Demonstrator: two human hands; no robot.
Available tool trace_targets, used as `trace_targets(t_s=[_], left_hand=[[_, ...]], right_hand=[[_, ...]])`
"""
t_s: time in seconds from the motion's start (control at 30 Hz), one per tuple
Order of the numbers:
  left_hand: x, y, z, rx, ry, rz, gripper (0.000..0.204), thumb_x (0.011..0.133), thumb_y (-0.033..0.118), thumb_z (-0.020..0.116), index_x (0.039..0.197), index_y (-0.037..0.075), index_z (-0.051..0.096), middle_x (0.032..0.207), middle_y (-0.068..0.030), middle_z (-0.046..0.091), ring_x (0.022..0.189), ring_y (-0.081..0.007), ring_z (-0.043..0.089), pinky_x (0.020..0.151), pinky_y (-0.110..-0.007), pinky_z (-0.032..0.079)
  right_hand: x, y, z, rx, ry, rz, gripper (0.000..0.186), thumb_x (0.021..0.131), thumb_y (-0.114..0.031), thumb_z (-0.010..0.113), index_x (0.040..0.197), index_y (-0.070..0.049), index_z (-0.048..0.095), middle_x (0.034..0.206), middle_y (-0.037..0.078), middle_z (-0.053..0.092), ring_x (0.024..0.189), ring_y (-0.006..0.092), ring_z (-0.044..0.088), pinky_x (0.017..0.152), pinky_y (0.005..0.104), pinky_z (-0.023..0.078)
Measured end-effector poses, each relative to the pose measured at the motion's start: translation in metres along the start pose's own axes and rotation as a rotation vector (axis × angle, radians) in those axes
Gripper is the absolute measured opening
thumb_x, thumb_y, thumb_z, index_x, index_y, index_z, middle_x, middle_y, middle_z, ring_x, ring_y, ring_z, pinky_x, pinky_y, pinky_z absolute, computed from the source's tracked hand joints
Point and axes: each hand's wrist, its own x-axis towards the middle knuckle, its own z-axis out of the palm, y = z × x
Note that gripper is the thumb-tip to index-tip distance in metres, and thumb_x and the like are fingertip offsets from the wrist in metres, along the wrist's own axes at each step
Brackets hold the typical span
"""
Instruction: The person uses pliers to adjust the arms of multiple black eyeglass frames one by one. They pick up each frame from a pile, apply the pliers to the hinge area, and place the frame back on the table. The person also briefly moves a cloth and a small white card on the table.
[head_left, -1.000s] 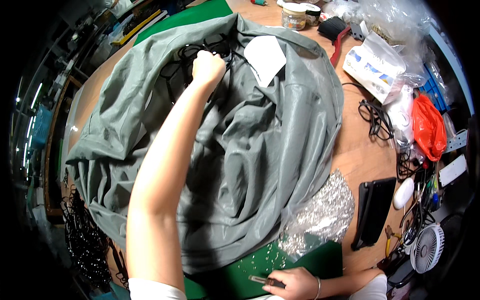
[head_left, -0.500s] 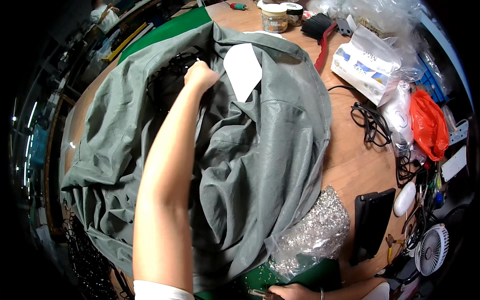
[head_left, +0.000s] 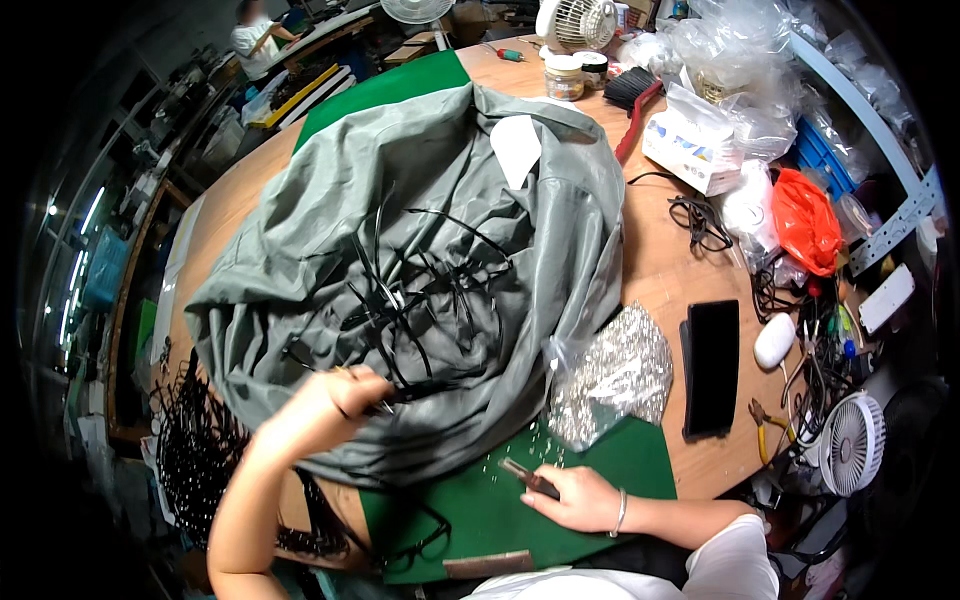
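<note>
My left hand (head_left: 345,400), slightly blurred, is closed at the near left rim of a bunched grey cloth (head_left: 300,190). Thin black cord seems to run from its fingers toward a tangle of black cords (head_left: 420,300) lying in the cloth's hollow. My right hand (head_left: 585,500), a bangle on its wrist, grips a pliers-like tool (head_left: 540,484) with a metal tip and dark handle. It rests over a green mat (head_left: 480,530). Small silvery metal pieces lie loose near the tool's tip. Beside them sits a clear bag of such pieces (head_left: 625,370).
A hank of black cords (head_left: 190,450) hangs at the left edge. On the right are a black device (head_left: 712,370), yellow-handled pliers (head_left: 765,430) and a white fan (head_left: 853,445). Farther back stand jars (head_left: 563,78), a red-handled brush (head_left: 640,105) and plastic bags. Another person (head_left: 255,45) is far left.
My left hand has come back from deep in the grey cloth to its near rim. The black cords in the hollow now show. My view has shifted, showing more of my right hand and the mat.
</note>
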Motion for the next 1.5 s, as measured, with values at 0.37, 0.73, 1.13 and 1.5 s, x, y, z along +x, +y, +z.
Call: trace_targets(t_s=[0.37, 0.73, 1.13, 1.5], left_hand=[[-0.07, 0.002, 0.073, 0.277, 0.211, -0.207, 0.047, 0.059, 0.009, 0.07, 0.102, 0.007, 0.052, 0.104, -0.0121, 0.049, 0.103, -0.0305, 0.044, 0.087, -0.043, 0.033], [-0.09, 0.038, 0.076, -0.148, 0.268, -0.119, 0.053, 0.07, 0.014, 0.066, 0.116, 0.003, 0.041, 0.122, -0.0225, 0.039, 0.111, -0.038, 0.041, 0.092, -0.041, 0.036], [-0.139, 0.047, 0.057, -0.532, 0.485, -0.292, 0.036, 0.074, 0.004, 0.063, 0.107, 0.0, 0.052, 0.107, -0.0115, 0.055, 0.097, -0.0187, 0.055, 0.08, -0.029, 0.045], [-0.144, 0.088, 0.109, -1.695, 0.972, -0.482, 0.042, 0.083, 0.008, 0.053, 0.119, 0.0, 0.032, 0.1, -0.0115, 0.055, 0.08, -0.0154, 0.06, 0.067, -0.023, 0.052]], right_hand=[[-0.004, -0.017, -0.011, 0.112, -0.037, -0.008, 0.02, 0.081, -0.02, 0.058, 0.085, -0.001, 0.055, 0.072, 0.002, 0.056, 0.065, 0.008, 0.053, 0.062, 0.0246, 0.045], [0.247, -0.058, -0.194, -0.078, 0.614, 0.081, 0.038, 0.069, -0.031, 0.06, 0.095, -0.004, 0.059, 0.071, 0.013, 0.062, 0.057, 0.0184, 0.061, 0.057, 0.0313, 0.048], [0.2, -0.104, -0.088, -0.972, 0.597, -0.686, 0.034, 0.067, -0.002, 0.053, 0.1, 0.003, 0.05, 0.128, 0.012, 0.04, 0.069, 0.0265, 0.059, 0.06, 0.0369, 0.05], [0.01, -0.124, 0.041, -1.221, 0.125, -1.082, 0.023, 0.068, -0.015, 0.056, 0.086, -0.004, 0.064, 0.123, 0.005, 0.047, 0.06, 0.0138, 0.043, 0.055, 0.0269, 0.035]])
